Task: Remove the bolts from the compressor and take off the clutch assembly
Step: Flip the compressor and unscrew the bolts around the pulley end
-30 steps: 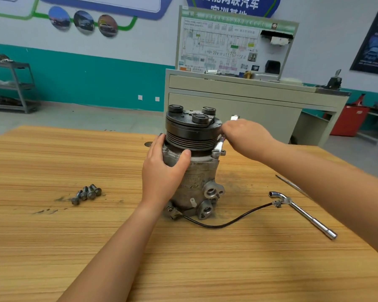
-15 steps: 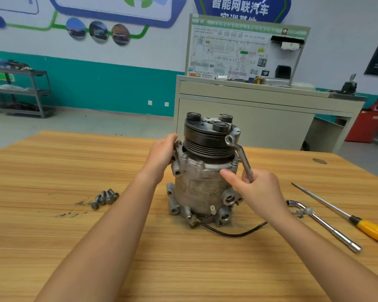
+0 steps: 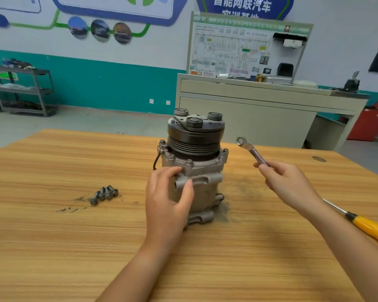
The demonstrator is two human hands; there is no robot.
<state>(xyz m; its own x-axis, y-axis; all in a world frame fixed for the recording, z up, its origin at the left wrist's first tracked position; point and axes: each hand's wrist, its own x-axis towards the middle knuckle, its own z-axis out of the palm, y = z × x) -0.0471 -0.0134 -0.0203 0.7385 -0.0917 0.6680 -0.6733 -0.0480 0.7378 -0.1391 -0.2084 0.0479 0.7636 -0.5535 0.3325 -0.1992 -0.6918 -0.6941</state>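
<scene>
Fingers of the left hand curl round the upright grey cast-metal compressor toward the wooden table's far edge, the right hand pinching a silver ring spanner (held clear), which could slip off a flange bolt if seated askew.

Only really readable bit is the blue wall sign up top: big white characters 智能网联汽车. The line under it is half hidden behind the wiring diagram board, so can't make it out. The board has what looks like "HV" near its top; the rest of its print is way too tiny.
</scene>
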